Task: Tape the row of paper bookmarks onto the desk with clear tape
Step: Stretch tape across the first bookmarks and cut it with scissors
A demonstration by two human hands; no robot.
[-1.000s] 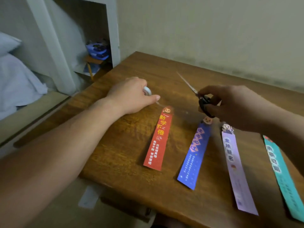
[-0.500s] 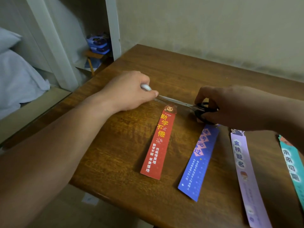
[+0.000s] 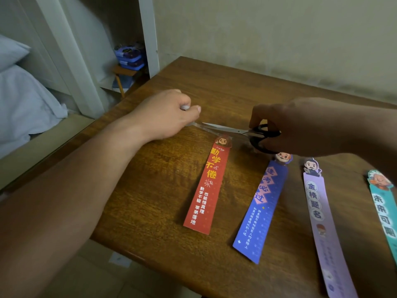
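Observation:
Several paper bookmarks lie in a row on the wooden desk (image 3: 163,190): a red bookmark (image 3: 207,186), a blue bookmark (image 3: 263,209), a lilac bookmark (image 3: 322,226) and a teal bookmark (image 3: 384,211) at the right edge. My left hand (image 3: 165,115) grips a white roll of clear tape (image 3: 185,107), mostly hidden in the fist. A strip of tape (image 3: 209,131) stretches from it to the red bookmark's top. My right hand (image 3: 300,125) holds black-handled scissors (image 3: 242,131), whose blades lie along the tape strip, pointing left.
The desk's front edge runs from lower left to lower right, with tiled floor below. A beige wall backs the desk. To the left stand a white frame (image 3: 148,35), a shelf with blue boxes (image 3: 130,57) and a bed with pale bedding (image 3: 23,100).
My right hand swung the scissors from pointing up and away down to level, blades at the tape strip. The left hand pulled the roll slightly left. The view shifted nearer.

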